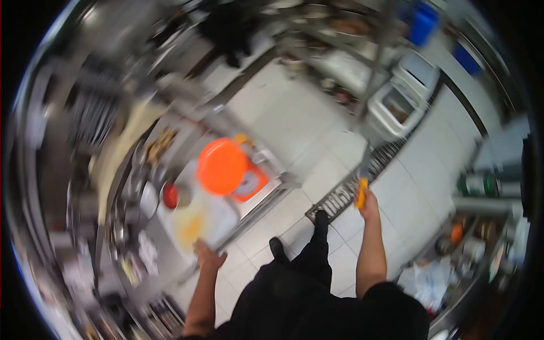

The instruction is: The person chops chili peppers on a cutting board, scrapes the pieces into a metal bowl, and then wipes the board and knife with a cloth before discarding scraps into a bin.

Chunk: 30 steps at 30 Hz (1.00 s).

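My right hand (pixel 368 205) is closed around the yellow handle of a knife (pixel 362 190), held out over the floor with its blade pointing away from me. My left hand (pixel 209 258) is at the near edge of a white cutting board (pixel 221 214), thumb spread from the fingers and nothing held. A yellow stain (pixel 191 226) marks the board just beyond the fingertips. Farther along the board stands an orange kitchen scale (pixel 249 186) with a dial, topped by a round orange pan (pixel 222 166). A small container of something red (pixel 170 195) sits at the board's left side.
A metal counter (pixel 260 208) runs along the left. A drain grate (pixel 340 198) crosses the tiled floor (pixel 283 107) in front of my feet. White bins (pixel 396 107) stand at upper right, and a cluttered shelf (pixel 470 243) is on the right. Much is blurred.
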Motion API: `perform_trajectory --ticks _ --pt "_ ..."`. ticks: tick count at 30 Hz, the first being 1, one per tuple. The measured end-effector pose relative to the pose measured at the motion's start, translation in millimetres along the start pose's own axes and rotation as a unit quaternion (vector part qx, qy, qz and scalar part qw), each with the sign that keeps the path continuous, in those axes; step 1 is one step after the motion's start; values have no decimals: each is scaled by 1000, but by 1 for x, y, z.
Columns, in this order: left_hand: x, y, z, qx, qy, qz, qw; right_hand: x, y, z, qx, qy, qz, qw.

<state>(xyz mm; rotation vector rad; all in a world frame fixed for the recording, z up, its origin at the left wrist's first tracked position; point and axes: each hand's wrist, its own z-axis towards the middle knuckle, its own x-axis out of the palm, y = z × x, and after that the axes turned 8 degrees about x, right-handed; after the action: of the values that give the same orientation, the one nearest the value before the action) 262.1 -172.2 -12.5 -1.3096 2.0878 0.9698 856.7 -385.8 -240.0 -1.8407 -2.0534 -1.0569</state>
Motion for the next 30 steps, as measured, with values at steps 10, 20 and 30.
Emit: perform_trajectory --ticks 10,20,30 --pt "-37 55 -19 38 -51 -277 959 -48 -147 -118 311 -200 -319 873" --pt "105 354 48 -198 -318 -409 832 -22 -161 -218 183 -264 -592 739" --pt "103 482 136 -328 -230 -417 816 34 -163 -360 75 -263 -625 731"
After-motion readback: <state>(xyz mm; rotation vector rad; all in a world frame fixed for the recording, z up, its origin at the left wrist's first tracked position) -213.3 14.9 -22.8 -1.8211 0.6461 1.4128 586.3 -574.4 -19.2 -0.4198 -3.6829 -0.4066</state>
